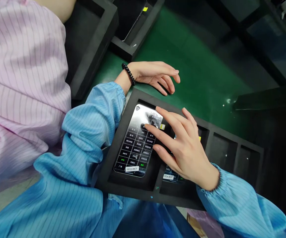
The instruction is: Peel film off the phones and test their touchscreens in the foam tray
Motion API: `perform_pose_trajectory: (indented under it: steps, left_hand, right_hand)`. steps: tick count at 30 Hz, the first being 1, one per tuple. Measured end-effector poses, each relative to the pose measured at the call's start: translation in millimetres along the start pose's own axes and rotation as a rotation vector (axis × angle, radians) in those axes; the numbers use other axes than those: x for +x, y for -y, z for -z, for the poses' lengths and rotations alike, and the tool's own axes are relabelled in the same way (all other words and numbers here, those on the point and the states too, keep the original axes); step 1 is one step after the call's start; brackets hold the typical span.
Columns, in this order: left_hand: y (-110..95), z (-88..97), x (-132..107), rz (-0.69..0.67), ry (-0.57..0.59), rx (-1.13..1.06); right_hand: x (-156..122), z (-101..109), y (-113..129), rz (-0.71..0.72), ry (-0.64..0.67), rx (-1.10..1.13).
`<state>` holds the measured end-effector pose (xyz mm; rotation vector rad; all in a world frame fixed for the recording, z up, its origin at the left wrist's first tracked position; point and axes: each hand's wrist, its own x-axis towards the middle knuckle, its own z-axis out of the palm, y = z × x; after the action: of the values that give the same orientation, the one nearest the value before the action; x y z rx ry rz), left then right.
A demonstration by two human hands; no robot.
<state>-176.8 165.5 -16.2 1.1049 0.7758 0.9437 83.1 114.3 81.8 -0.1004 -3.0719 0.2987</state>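
Observation:
A smartphone (pixel 133 148) with a lit screen, a grid of text labels and two green entries lies in a compartment of a black tray (pixel 103 185). The index finger of my right hand (pixel 185 145) is at the upper part of its screen, the fingers spread and holding nothing. Partly hidden under that hand is a second phone (pixel 169 175) in the neighbouring compartment. My left hand (pixel 155 76), with a black beaded bracelet (pixel 128 73), hangs relaxed beyond the tray's far edge. Its fingers are loosely bent and empty.
A person in a pink striped garment (pixel 21 82) sits close on the left. Behind are another black tray (pixel 90 53) and one holding a dark phone (pixel 128 19) with a yellow tag. A green surface (pixel 182 43) stretches beyond my tray, whose right compartments (pixel 222 148) hold no phone.

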Motion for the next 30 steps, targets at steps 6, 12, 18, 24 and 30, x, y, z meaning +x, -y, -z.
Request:
perform_pose_trajectory:
  steps: [6,12,18,24,30]
  left_hand:
    - [-3.5,-2.5,-1.5,0.019,-0.023,0.009]
    - [-6.1,-4.4,-2.1,0.033,-0.051,-0.008]
    - [-6.5,-3.2,-0.2,0.034,-0.037,-0.022]
    - [-6.3,-1.0,-1.0,0.009,0.007,-0.005]
    - [-8.5,-2.8,-2.8,0.017,0.012,-0.006]
  right_hand:
    - [0.7,-7.5,1.0,0.012,0.026,-0.019]
    - [0.4,0.9,-2.0,-0.017,-0.034,-0.049]
    - [-4.8,9.5,-0.5,-0.060,-0.078,-0.050]
    - [-12.8,1.6,8.9,-0.044,-0.046,-0.059]
    - [-15.8,-2.0,8.0,-0.087,-0.082,-0.089]
